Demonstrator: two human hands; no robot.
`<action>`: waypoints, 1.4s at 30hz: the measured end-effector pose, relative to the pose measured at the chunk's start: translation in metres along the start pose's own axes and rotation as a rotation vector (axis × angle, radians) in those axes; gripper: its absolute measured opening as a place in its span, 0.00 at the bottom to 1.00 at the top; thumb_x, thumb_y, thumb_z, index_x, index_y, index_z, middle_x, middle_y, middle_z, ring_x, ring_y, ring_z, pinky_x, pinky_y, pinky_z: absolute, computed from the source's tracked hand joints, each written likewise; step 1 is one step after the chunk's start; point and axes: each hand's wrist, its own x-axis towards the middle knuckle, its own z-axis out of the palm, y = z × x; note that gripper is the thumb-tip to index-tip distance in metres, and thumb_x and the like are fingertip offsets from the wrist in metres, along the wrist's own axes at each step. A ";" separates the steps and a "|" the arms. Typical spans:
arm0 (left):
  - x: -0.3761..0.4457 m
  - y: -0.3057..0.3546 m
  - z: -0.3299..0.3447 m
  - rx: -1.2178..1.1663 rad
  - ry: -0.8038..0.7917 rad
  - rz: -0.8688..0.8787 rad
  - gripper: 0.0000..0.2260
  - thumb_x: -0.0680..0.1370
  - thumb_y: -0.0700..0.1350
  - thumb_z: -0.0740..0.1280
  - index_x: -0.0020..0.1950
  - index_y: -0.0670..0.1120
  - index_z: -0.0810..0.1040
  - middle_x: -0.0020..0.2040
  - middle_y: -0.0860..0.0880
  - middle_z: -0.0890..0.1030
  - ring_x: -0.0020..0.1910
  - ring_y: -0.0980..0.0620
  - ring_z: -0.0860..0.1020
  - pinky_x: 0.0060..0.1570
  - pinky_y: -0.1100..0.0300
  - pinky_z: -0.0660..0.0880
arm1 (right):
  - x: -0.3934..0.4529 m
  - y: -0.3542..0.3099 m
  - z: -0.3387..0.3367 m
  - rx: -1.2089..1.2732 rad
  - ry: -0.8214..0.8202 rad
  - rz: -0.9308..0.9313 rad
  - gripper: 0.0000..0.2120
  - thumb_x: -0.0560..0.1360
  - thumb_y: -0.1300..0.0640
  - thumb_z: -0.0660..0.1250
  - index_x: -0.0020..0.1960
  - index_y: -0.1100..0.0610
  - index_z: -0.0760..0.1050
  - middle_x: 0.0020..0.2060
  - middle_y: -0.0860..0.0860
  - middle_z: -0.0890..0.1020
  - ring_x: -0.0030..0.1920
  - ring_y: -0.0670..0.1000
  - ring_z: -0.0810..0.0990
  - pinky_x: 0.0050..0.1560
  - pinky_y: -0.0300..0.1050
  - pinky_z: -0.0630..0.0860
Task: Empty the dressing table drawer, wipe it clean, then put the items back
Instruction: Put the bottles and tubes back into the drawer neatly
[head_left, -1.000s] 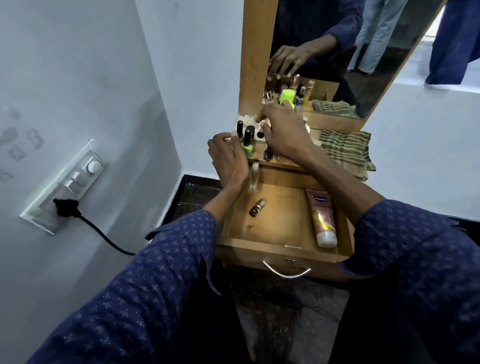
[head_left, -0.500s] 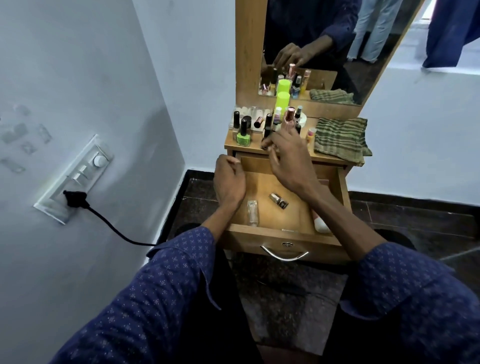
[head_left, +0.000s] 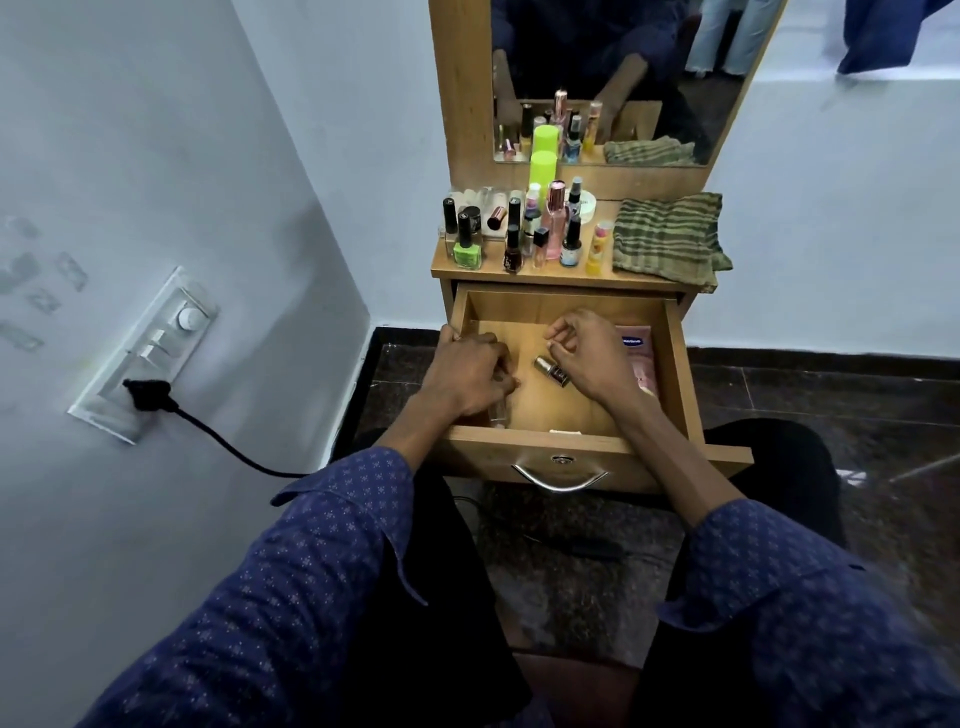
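Observation:
The wooden drawer (head_left: 680, 364) of the dressing table is pulled out. My left hand (head_left: 467, 374) is at the drawer's front left. Its curled fingers close over the top of a clear glass bottle (head_left: 498, 413), whose lower end sticks out beneath the palm. My right hand (head_left: 592, 358) hovers in the middle of the drawer with fingers loosely curled, just above a small brown and gold bottle (head_left: 550, 370) lying on the floor of the drawer. A pink lotion tube (head_left: 636, 345) lies at the right, partly hidden by my right hand.
Several nail polish and perfume bottles (head_left: 519, 234) crowd the tabletop (head_left: 519, 278) below the mirror (head_left: 649, 78). A striped green cloth (head_left: 667, 236) lies at its right. A small white stick (head_left: 563, 431) rests by the drawer front. A wall socket with a black cord (head_left: 150, 395) is at the left.
My right hand has dropped from the tabletop's front edge into the drawer, over the small brown bottle. My left hand has lowered onto the clear bottle. The view has tilted down.

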 end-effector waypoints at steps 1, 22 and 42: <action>-0.001 -0.002 0.000 0.031 -0.029 0.015 0.14 0.79 0.62 0.68 0.55 0.53 0.82 0.55 0.53 0.82 0.59 0.50 0.79 0.68 0.46 0.60 | 0.000 0.000 0.000 -0.007 -0.015 -0.006 0.05 0.75 0.59 0.73 0.47 0.49 0.81 0.44 0.44 0.81 0.43 0.43 0.79 0.47 0.52 0.82; -0.006 0.003 0.000 0.065 -0.064 -0.002 0.11 0.76 0.45 0.67 0.56 0.55 0.83 0.57 0.53 0.82 0.62 0.49 0.78 0.61 0.47 0.58 | -0.022 -0.019 0.007 -0.016 -0.817 -0.137 0.04 0.80 0.56 0.73 0.51 0.51 0.88 0.29 0.34 0.82 0.31 0.35 0.78 0.43 0.37 0.76; -0.013 -0.012 -0.012 -0.027 -0.077 0.019 0.20 0.78 0.35 0.68 0.68 0.49 0.73 0.69 0.46 0.77 0.65 0.42 0.77 0.67 0.46 0.65 | -0.019 -0.010 0.014 -0.012 -0.714 0.007 0.02 0.75 0.60 0.76 0.47 0.55 0.87 0.40 0.47 0.88 0.41 0.48 0.85 0.47 0.46 0.80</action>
